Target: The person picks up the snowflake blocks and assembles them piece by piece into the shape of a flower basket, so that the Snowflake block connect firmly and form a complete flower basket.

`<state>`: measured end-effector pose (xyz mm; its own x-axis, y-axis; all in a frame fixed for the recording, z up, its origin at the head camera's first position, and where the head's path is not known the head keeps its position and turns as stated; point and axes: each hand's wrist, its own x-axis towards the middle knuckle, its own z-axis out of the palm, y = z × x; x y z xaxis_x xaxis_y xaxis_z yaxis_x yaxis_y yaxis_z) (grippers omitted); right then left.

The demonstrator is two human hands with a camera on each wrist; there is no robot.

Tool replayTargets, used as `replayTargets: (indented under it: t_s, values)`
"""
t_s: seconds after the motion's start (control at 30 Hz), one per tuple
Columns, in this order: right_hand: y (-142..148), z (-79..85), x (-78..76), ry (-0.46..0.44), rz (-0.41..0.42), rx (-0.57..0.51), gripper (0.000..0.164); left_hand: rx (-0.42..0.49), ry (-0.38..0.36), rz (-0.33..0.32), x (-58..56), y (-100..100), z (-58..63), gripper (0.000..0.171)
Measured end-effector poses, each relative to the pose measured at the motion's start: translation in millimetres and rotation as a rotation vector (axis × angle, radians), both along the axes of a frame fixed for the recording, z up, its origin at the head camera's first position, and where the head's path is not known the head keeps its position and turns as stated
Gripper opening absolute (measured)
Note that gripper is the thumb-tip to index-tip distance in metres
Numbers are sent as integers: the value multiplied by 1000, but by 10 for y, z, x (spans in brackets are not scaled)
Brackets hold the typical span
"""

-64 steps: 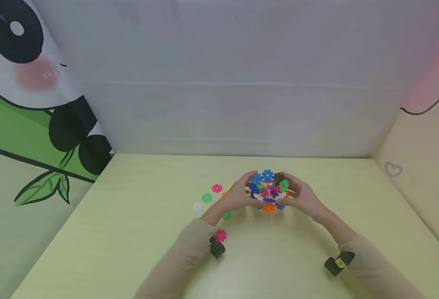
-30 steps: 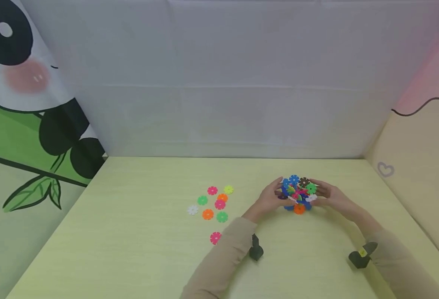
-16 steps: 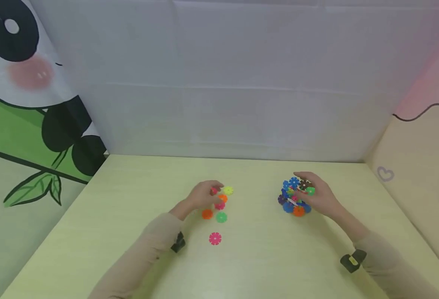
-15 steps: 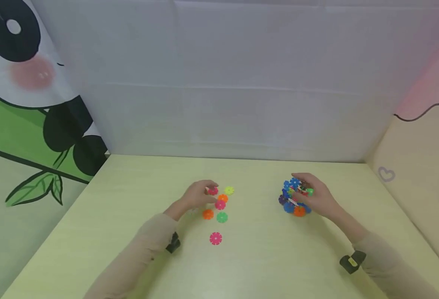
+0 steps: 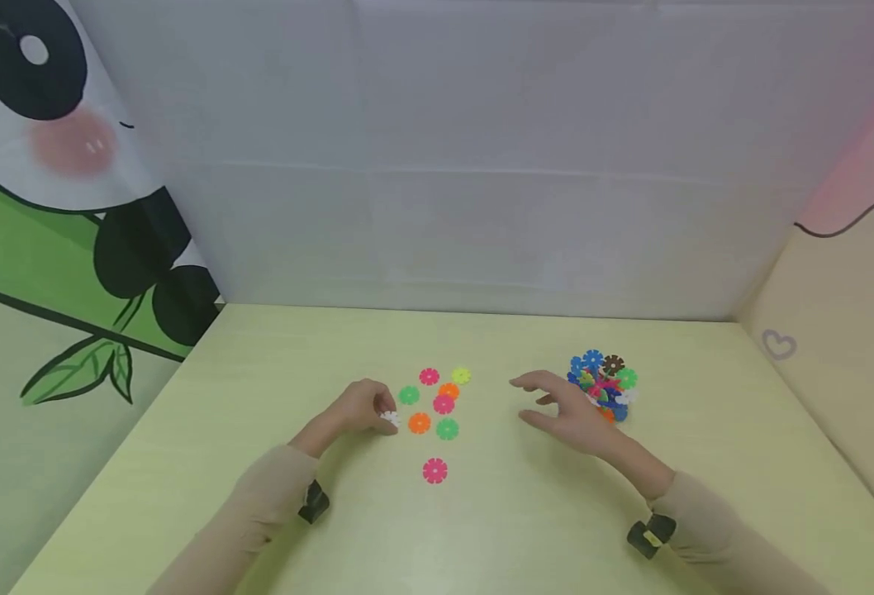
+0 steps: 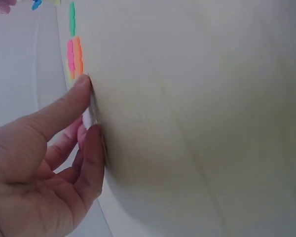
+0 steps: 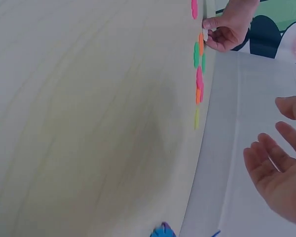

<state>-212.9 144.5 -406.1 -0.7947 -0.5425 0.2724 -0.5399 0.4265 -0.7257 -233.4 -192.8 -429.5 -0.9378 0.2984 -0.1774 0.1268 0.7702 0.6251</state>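
Note:
My left hand (image 5: 358,409) is low at the table's left middle, thumb and fingers on either side of a white snowflake disc (image 5: 391,418). The left wrist view shows the white disc (image 6: 89,114) pinched edge-wise, close against the tabletop. My right hand (image 5: 567,417) hovers with fingers spread and nothing between them, just left of a ball of joined snowflake discs (image 5: 606,384). That multicoloured ball rests on the table, its lower front partly covered by the hand. In the right wrist view only a blue bit of it (image 7: 163,231) shows at the bottom edge.
Loose snowflake discs lie flat between the hands: pink (image 5: 434,471), green (image 5: 448,429), orange (image 5: 419,423), yellow (image 5: 462,376) and several others, two of them overlapping. A pale wall (image 5: 482,240) closes off the table's back, with printed panels at both sides.
Both hands held the ball and carried it right. The left hand let go and moved left to the white disc. The right hand has since released the ball and moved left.

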Motion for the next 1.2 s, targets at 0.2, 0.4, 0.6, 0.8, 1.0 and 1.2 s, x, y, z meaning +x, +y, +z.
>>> replayTargets:
  t_s: [0.2,0.4,0.6,0.8,1.0,1.2]
  values:
    - [-379,-134,-40,-172,114,98,41,63,-74,-60,77,13,11,15]
    - [-738,-351,-230,-214,115,183,36,153,-98,-153,108,-19,6,8]
    - [-930,-457,-347,-231,112,283,32,274,-147,-148,139,-15,28,14]
    - [-949,-395,-328,-225,123,321,26,362,-178,-107,201,27,76,18]
    - [-836,-259,-288,-173,146,221,15,506,-203,-16,254,150,144,26]
    - [-731,76,-221,-60,98,-70,12,577,-205,90,282,354,273,30]
